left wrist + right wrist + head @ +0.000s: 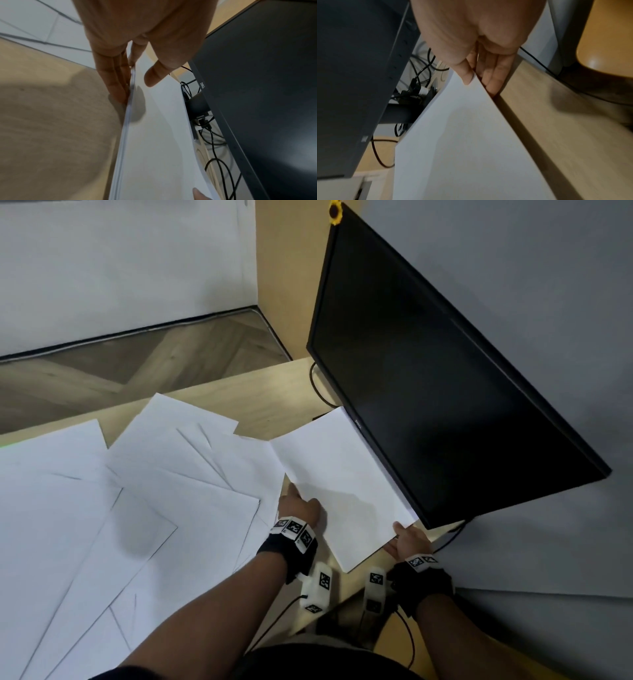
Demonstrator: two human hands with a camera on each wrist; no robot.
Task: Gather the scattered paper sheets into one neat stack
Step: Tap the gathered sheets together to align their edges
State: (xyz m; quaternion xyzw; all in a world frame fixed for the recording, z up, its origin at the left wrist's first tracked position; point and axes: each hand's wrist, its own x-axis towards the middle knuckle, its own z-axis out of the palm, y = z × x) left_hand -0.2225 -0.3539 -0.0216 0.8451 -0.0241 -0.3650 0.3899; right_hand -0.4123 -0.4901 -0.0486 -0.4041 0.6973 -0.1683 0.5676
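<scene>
A small stack of sheets (pixel 337 484) lies on the table (pixel 260 405) just in front of the monitor (pixel 438 392). The left hand (pixel 298 506) pinches its left edge, thumb on top and fingers (pixel 116 86) below; the right hand (pixel 407 539) pinches its near right corner. Loose sheets (pixel 137 491) lie scattered to the left.

Both forearms reach up from the bottom of the head view. Left hand (pixel 298 506) sits centre frame, fingers straight, thumb apart. Right hand (pixel 407 539), lower right, has thumb above and fingers beneath, pinching. Black bands wrap both wrists.
</scene>
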